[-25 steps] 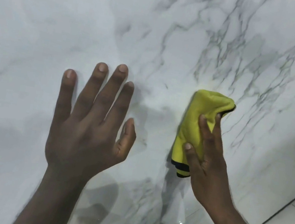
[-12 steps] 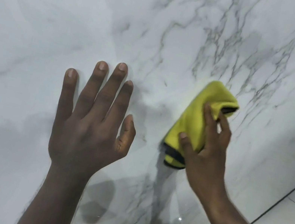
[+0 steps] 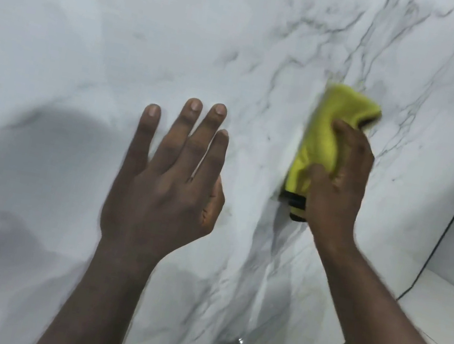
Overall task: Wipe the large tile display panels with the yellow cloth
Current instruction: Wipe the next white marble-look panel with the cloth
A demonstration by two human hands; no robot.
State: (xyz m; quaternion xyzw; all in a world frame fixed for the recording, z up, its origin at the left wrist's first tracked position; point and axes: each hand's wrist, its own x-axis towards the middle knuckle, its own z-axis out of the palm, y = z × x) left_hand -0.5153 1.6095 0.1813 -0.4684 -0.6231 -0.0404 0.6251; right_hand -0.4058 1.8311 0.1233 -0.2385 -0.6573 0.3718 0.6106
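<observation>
the left hand point(image 3: 164, 179) lay flat with fingers spread on the marble tile panel point(image 3: 98, 37). just to its right and farther up, the right hand point(image 3: 338, 188) gripped the folded yellow cloth point(image 3: 329, 135), apparently pressed against the panel, though blurred.

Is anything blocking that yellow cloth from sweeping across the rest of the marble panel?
Upward and rightward, nothing visible. To its left, the left hand rests flat on the tile panel, apart from the yellow cloth that the right hand holds.
</observation>
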